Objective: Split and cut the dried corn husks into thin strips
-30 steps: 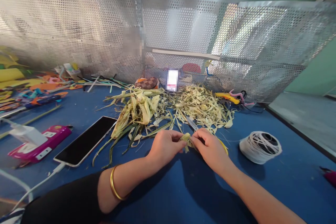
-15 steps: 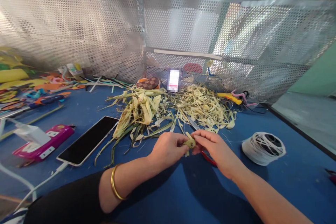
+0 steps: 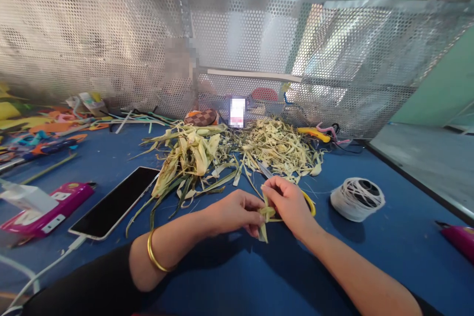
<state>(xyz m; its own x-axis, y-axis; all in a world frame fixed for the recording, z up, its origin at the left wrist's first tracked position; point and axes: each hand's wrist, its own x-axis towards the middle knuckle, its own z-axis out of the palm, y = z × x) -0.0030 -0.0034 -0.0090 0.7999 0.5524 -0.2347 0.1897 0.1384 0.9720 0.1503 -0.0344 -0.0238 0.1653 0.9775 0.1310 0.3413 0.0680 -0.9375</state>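
Note:
Between my two hands is a small folded piece of pale green plant husk [image 3: 267,213], with one tail hanging down and one end standing up. My left hand [image 3: 239,211] pinches its folded middle between thumb and fingers. The upper end is pinched in the fingertips of my right hand [image 3: 287,202]. Beneath the right hand lie scissors, partly covered; their blade [image 3: 264,170] points away from me and a yellow and red handle shows to the right. Just beyond my hands lie a bunch of long husk leaves [image 3: 196,153] and a heap of husk scraps [image 3: 281,148].
Right of my hands stands a spool of white string [image 3: 357,199]. On the left lie a phone [image 3: 116,202] on a cable and a magenta power strip [image 3: 70,202]. A perforated metal screen [image 3: 237,29] closes off the back, with a lit phone screen [image 3: 237,111] before it.
The husk piece has turned, and its tail now hangs lower. My right hand's fingers have risen to its upper end. The view has shifted slightly right; more of the scissors' yellow handle shows.

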